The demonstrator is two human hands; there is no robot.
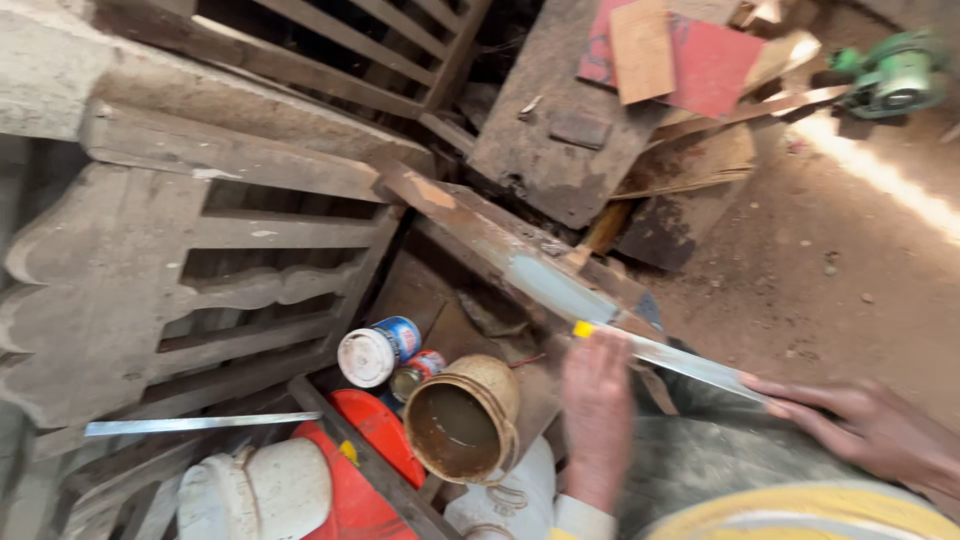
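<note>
Metal strip (690,362), long, flat and grey, lies slantwise near the middle right, running from a yellow-tipped end by the left hand (597,400) down to the right hand (870,425). Left hand lies flat, fingers (600,350) stretched out, their tips at the strip's yellow end; whether they pinch it cannot be told. Right hand has its fingers (790,395) extended along the strip's near end, touching it, not clenched.

Strip sits over a rusty angled bar (500,245) that climbs to the far left across a dusty board (560,130).

Crowding the near left: a rusty tin bucket (465,415) lying on its side, mouth toward the camera, just beside the left hand; a small white-lidded can (377,350) and a smaller tin (418,372) close behind it; a red container (375,430) and a white jug (260,490) nearer still. A second thin metal strip (200,424) lies level at far left, over carved grey wooden frames (200,270).

Far right: red panels and scrap boards (690,60), a green power tool (895,75), bare dirt floor (840,250).
</note>
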